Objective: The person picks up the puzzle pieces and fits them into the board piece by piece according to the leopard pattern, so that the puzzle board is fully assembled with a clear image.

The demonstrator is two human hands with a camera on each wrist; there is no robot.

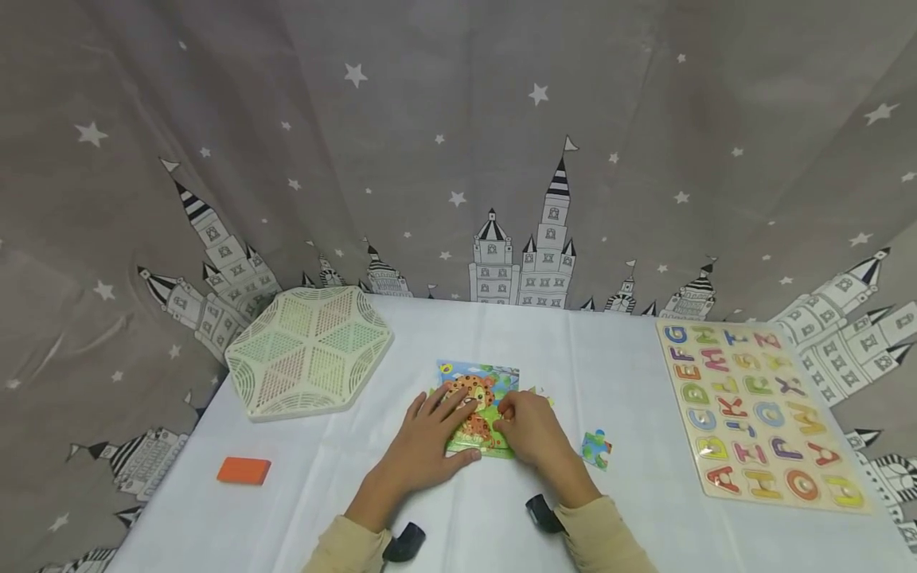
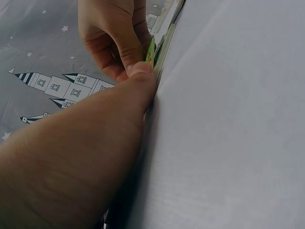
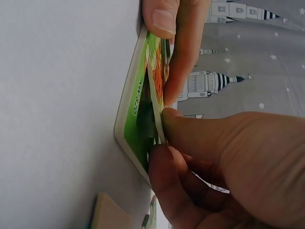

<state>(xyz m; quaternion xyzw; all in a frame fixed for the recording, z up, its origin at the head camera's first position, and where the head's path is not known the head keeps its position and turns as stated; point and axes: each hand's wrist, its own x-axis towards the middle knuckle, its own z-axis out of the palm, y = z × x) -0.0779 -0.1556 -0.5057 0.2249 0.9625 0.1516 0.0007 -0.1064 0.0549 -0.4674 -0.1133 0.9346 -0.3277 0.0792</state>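
Note:
A jigsaw puzzle board (image 1: pixel 458 369) with a spotted orange leopard picture lies on the white cloth. My left hand (image 1: pixel 424 446) rests across its left side, fingers spread over the picture. At the right edge my right hand (image 1: pixel 536 434) pinches a puzzle piece (image 3: pixel 156 90) between thumb and finger. In the right wrist view that piece is tilted, one side raised above the board's green rim (image 3: pixel 131 121), with a dark gap beneath. The left wrist view shows its green edge (image 2: pixel 150 51) upright near the fingers. The right hand hides part of the picture.
A loose blue-green puzzle piece (image 1: pixel 596 449) lies right of the right hand, and more pieces (image 1: pixel 542 395) are partly hidden behind it. An orange block (image 1: pixel 243 470) and a hexagonal patterned board (image 1: pixel 310 354) sit at left. An alphabet board (image 1: pixel 759 414) lies at right.

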